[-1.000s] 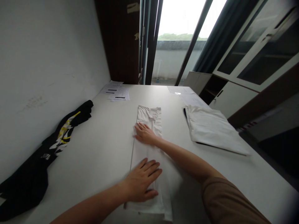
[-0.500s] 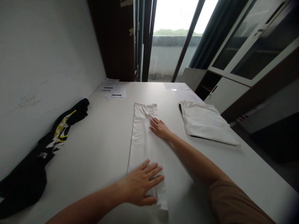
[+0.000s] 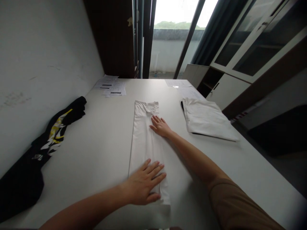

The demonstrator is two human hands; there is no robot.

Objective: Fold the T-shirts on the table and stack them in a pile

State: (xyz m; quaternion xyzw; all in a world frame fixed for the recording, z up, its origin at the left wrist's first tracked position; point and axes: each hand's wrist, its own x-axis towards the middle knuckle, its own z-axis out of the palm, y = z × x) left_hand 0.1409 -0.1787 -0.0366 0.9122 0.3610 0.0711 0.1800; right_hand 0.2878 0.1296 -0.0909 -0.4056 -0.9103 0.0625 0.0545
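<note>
A white garment (image 3: 145, 137), folded into a long narrow strip, lies flat on the white table (image 3: 103, 140) and runs away from me. It looks like a shirt, with a bunched part at its far end. My left hand (image 3: 146, 183) rests palm down across the near part, its fingers spread. Farther up, my right hand (image 3: 160, 125) lies flat on the right edge, just below the bunched part. Neither hand grips the cloth. The fabric beneath both palms is hidden.
At the left by the wall lies a black garment (image 3: 21, 182) with a yellow and white print. Folded white cloth (image 3: 208, 118) with dark fabric under it sits on the right. Paper sheets (image 3: 112, 88) lie at the far left, and more papers (image 3: 189, 92) at the far right.
The whole view has shifted slightly, so everything appears a little higher and farther left. Both hands stay flat on the white garment, in nearly the same places.
</note>
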